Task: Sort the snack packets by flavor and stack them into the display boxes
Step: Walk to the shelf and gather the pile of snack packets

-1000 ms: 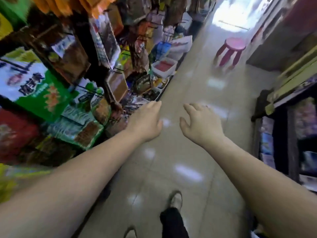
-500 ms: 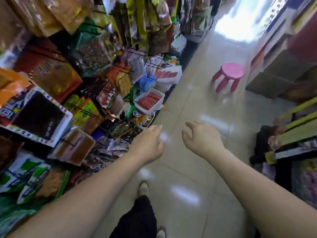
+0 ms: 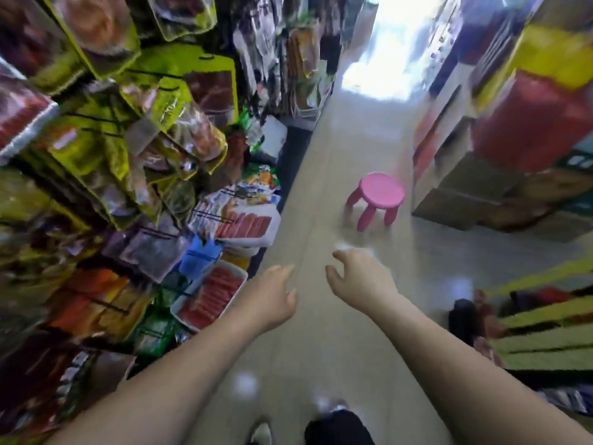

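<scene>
Scene: A person stands in a narrow shop aisle, both bare arms stretched forward over the pale tiled floor [image 3: 321, 342].
Snack packets: Yellow-green and clear snack packets [image 3: 179, 123] hang in crowded rows on the rack at the left, well apart from both hands.
Nearer display box: A white display box [image 3: 192, 325] low on the rack holds rows of red packets [image 3: 208, 295], lying just left of the left forearm.
Farther display box: A second white box [image 3: 244, 240] sits further along the rack, also packed with red packets [image 3: 247, 224]; a blue carton [image 3: 199, 258] stands between the two.
Left hand: The left hand [image 3: 272, 295] is palm down, its fingers extended loosely, holding nothing.
Right hand: The right hand [image 3: 359, 277] hangs over the floor with fingers loosely curved and thumb apart, holding nothing.
Aisle: A pink stool [image 3: 378, 194] stands ahead, near brown cartons [image 3: 465, 200] at the right.
Hard to make out: Motion blur smears the printing on the packets, so flavours cannot be told; the shelves at the right are cut off by the frame edge.
</scene>
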The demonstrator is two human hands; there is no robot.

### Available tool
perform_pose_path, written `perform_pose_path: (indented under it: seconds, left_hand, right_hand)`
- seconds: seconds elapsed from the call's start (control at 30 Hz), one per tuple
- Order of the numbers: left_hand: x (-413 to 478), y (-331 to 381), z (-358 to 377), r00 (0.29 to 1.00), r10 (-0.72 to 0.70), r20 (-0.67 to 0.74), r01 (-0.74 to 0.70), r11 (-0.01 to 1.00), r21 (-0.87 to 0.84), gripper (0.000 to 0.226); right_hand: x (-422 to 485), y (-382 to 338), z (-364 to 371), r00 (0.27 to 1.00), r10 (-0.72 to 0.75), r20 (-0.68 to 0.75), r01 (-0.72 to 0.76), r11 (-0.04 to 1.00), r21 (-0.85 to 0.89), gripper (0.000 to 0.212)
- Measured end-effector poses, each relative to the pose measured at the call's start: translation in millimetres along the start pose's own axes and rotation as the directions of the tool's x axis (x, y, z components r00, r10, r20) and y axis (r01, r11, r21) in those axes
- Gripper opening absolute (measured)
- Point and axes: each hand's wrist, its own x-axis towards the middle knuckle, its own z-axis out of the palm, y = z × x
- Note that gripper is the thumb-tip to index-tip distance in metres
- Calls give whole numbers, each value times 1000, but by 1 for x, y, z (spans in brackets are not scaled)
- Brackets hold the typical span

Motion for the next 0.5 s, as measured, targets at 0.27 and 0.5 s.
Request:
perform_pose_path:
  seconds: [0.27,0.5]
  left_hand:
    - [247,35,-38,998,-47,36,46,999,9,58]
    - [415,72,-102,990,-138,-32,137,990,-35,59]
  right_hand:
    - [237,85,-54,990,-140,-2,140,987,-74,42]
    - [427,126,-137,980,-153,130,165,982,-90,43]
